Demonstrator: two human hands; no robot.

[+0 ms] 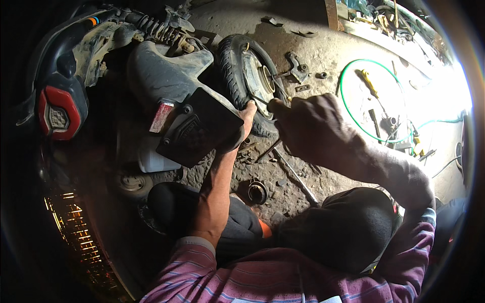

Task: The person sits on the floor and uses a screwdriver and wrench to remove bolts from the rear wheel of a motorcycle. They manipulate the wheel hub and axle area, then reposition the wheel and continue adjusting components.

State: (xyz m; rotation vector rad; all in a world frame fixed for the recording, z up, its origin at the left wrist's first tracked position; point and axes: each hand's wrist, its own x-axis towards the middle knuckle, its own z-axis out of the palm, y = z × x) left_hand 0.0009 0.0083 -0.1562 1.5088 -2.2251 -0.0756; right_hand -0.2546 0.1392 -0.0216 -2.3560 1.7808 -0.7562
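A scooter wheel point(233, 76) with a black treaded tyre and pale hub stands in front of me, partly hidden by the rear fender point(164, 68) and its black mudflap point(204, 129). My left hand point(247, 121) reaches past the mudflap and grips the wheel's near side; the thumb shows against the tyre, while the other fingers are hidden. My right hand point(323, 126) is closed in a fist on a thin metal rod tool point(261, 100), whose shaft points at the wheel beside my left thumb. The fist covers its handle.
The scooter's red-framed tail light point(59, 113) and coil shock absorber point(160, 31) are at left. On the rough floor lie a metal bracket point(298, 69), a long metal bar point(295, 177), a black ring-shaped part point(257, 192), a green hose loop point(342, 96) and a yellow-handled screwdriver point(370, 83).
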